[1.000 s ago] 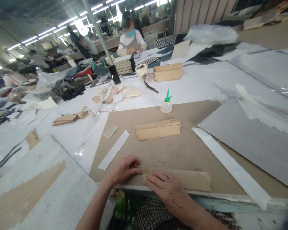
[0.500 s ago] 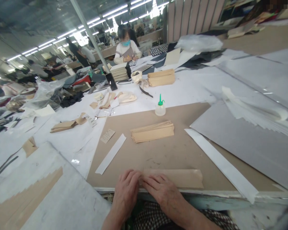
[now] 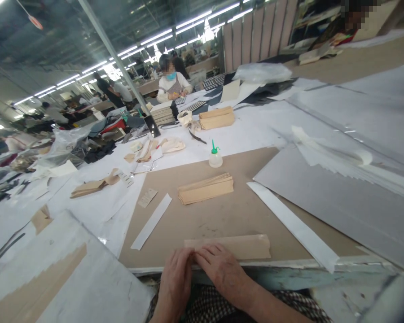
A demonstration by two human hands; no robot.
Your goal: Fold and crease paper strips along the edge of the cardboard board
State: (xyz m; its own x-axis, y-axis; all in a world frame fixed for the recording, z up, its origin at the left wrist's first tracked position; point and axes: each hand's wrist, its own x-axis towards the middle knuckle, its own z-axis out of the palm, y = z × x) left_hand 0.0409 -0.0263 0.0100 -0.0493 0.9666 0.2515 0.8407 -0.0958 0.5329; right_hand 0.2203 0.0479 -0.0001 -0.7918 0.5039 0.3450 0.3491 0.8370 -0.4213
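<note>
A flat tan strip of leather-like material (image 3: 252, 247) lies along the near edge of the brown board (image 3: 218, 222). At its left end, my left hand (image 3: 177, 271) has its fingers bent and pressed together on the near edge. My right hand (image 3: 222, 269) is beside it, its fingers curled over the same edge and almost meeting the left fingertips. Both thumbs and the bit of strip under the fingers are hidden. Farther up the board is a stack of similar tan strips (image 3: 206, 188).
A clear bottle with a green spout (image 3: 215, 158) stands at the board's far edge. White strips (image 3: 152, 222) lie left and right. A grey sheet (image 3: 309, 193) overlaps the board's right side. Across the table, a masked person (image 3: 173, 85) works beside stacked pieces.
The camera view has turned slightly, shifting the scene. My hands have drawn a little nearer the table edge, and more of the strip's upper left corner shows.
</note>
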